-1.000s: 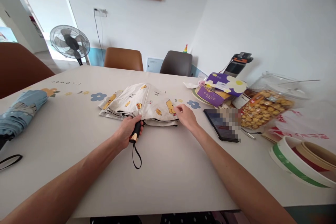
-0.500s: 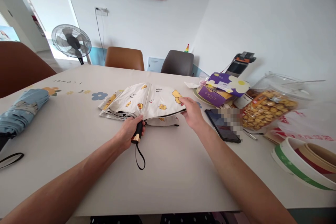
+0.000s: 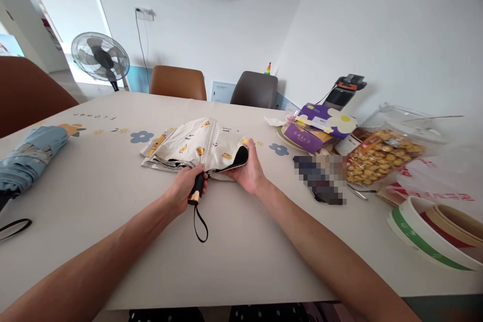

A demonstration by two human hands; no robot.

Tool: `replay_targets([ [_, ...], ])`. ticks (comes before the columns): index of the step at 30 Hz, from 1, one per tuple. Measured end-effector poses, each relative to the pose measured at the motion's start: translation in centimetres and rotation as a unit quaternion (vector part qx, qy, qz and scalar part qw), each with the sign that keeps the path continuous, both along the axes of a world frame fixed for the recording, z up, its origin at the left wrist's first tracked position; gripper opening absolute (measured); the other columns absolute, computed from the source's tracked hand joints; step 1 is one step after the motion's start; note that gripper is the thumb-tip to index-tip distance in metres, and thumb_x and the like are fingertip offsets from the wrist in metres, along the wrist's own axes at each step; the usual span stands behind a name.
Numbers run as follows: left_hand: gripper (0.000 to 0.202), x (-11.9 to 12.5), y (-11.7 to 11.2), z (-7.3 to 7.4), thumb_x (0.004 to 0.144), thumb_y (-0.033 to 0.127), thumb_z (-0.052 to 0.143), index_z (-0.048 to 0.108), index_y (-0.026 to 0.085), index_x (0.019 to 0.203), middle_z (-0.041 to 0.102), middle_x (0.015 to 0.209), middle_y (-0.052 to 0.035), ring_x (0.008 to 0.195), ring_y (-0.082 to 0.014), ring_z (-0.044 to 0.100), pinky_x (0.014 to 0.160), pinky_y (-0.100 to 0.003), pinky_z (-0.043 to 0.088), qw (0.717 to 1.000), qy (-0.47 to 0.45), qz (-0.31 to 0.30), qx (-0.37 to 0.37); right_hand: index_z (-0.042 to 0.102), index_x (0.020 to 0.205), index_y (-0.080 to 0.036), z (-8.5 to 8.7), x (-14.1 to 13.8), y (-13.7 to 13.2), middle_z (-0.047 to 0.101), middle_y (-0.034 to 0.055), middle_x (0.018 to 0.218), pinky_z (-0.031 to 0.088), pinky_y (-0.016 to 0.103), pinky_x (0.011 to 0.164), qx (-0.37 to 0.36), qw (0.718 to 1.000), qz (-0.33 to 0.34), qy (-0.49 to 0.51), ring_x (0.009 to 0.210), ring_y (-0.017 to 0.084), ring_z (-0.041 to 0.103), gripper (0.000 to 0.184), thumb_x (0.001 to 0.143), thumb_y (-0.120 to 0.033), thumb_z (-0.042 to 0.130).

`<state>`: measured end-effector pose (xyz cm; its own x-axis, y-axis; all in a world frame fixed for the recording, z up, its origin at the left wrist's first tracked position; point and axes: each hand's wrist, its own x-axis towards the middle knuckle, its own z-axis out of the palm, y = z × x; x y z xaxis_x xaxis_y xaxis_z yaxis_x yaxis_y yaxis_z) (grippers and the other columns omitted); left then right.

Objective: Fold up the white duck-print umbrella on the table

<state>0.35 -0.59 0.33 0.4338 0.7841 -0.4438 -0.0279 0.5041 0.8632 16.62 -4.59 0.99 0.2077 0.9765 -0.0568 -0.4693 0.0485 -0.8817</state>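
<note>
A folding umbrella (image 3: 199, 143), white with yellow duck prints and a black underside, lies collapsed on the table with its canopy loose. My left hand (image 3: 187, 184) is wrapped round its black handle, which has a gold band and a wrist strap (image 3: 201, 224) hanging toward me. At the canopy's right edge my right hand (image 3: 249, 168) grips the fabric, thumb on top and fingers underneath, partly hidden by the cloth. The edge there curls up and shows its black lining. Far to the left rests a blue umbrella (image 3: 35, 161), rolled up.
On the right of the pale table (image 3: 241, 261) are a blurred-out phone (image 3: 320, 181), purple boxes (image 3: 311, 136), a clear jar of snacks (image 3: 381, 158), a plastic bag (image 3: 441, 176) and rolls of tape (image 3: 418, 236). Chairs (image 3: 178, 82) and a fan (image 3: 101, 58) stand beyond.
My right hand has moved left, folding the canopy's right edge inward and upward. The left hand keeps its hold on the handle.
</note>
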Motion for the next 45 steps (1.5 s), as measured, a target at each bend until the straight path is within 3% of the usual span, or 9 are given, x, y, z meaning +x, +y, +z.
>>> replay_targets([
  [5,0.023,0.0,-0.2,0.5,0.078,0.033,0.056,0.05,0.014,0.067,0.053,0.055,-0.0015,0.039,-0.0083,0.047,0.036,-0.02,0.037,1.0,0.009,-0.005,0.0,0.057,0.104,-0.021,-0.5,-0.5,-0.3,0.064,0.0078,0.095,0.053,0.035,0.056,-0.012,0.999,0.029,0.017,0.072,0.021,0.062,0.051,0.078,-0.063,0.043],
  [10,0.021,0.1,-0.1,0.4,0.076,0.031,0.058,0.05,0.014,0.067,0.054,0.058,-0.0012,0.04,-0.0079,0.048,0.037,-0.02,0.04,1.0,0.002,0.002,0.0,0.059,0.095,-0.022,-0.7,-0.8,0.3,0.064,0.0026,0.083,0.05,0.028,0.048,-0.037,0.998,-0.034,0.029,0.06,0.015,0.059,0.026,0.073,-0.035,0.064],
  [14,0.023,0.1,0.2,-0.2,0.075,0.034,0.059,0.052,0.013,0.069,0.055,0.057,-0.002,0.041,-0.0084,0.049,0.037,-0.02,0.04,1.0,0.005,-0.008,0.004,0.06,0.089,-0.019,0.0,-1.1,1.5,0.066,0.0027,0.085,0.053,0.031,0.056,-0.039,0.996,-0.082,0.003,0.068,0.017,0.061,0.027,0.064,-0.02,0.069],
  [19,0.023,0.1,0.3,-0.4,0.075,0.034,0.059,0.053,0.013,0.069,0.055,0.059,-0.0022,0.044,-0.0085,0.051,0.039,-0.02,0.042,1.0,-0.001,-0.008,0.003,0.062,0.087,-0.017,1.1,-2.2,2.9,0.066,0.0045,0.091,0.05,0.032,0.071,-0.001,0.976,-0.189,-0.106,0.088,0.021,0.061,0.028,0.064,-0.033,0.065],
  [24,0.023,0.1,0.1,0.0,0.077,0.033,0.057,0.051,0.013,0.068,0.054,0.06,-0.0018,0.044,-0.0084,0.05,0.038,-0.02,0.042,1.0,-0.01,-0.008,0.003,0.061,0.085,-0.016,1.3,-3.7,3.8,0.065,0.0045,0.089,0.045,0.03,0.077,0.054,0.941,-0.19,-0.274,0.088,0.02,0.058,0.032,0.069,-0.044,0.058],
  [31,0.019,0.3,0.1,0.2,0.076,0.031,0.057,0.054,0.013,0.075,0.056,0.066,-0.0032,0.045,-0.0092,0.051,0.038,-0.021,0.043,0.999,-0.034,0.009,-0.014,0.055,0.088,-0.016,1.6,-4.6,5.1,0.062,0.0051,0.087,0.045,0.028,0.074,0.043,0.934,-0.23,-0.27,0.084,0.018,0.056,0.034,0.074,-0.046,0.049],
  [37,0.018,0.3,-0.1,0.2,0.077,0.03,0.056,0.053,0.013,0.073,0.056,0.066,-0.0034,0.046,-0.0086,0.05,0.038,-0.021,0.042,0.999,-0.043,-0.003,-0.012,0.057,0.089,-0.016,1.4,-4.5,5.2,0.061,0.006,0.094,0.043,0.031,0.083,0.054,0.934,-0.227,-0.269,0.093,0.02,0.057,0.036,0.074,-0.048,0.05],
  [41,0.017,0.2,-0.1,0.1,0.078,0.029,0.057,0.054,0.012,0.075,0.057,0.069,-0.0037,0.045,-0.0075,0.049,0.037,-0.02,0.041,0.999,-0.041,-0.011,-0.006,0.057,0.099,-0.017,1.2,-3.5,4.7,0.062,0.0063,0.101,0.043,0.034,0.087,0.096,0.919,-0.24,-0.297,0.098,0.021,0.056,0.041,0.076,-0.05,0.049],
  [45,0.017,0.2,-0.1,0.2,0.079,0.028,0.056,0.053,0.012,0.073,0.056,0.069,-0.0033,0.045,-0.0067,0.049,0.039,-0.019,0.041,0.998,-0.057,-0.01,-0.012,0.061,0.099,-0.02,0.2,-1.7,2.9,0.064,0.0044,0.101,0.042,0.038,0.091,0.123,0.891,-0.16,-0.406,0.103,0.023,0.055,0.035,0.078,-0.046,0.052],
])
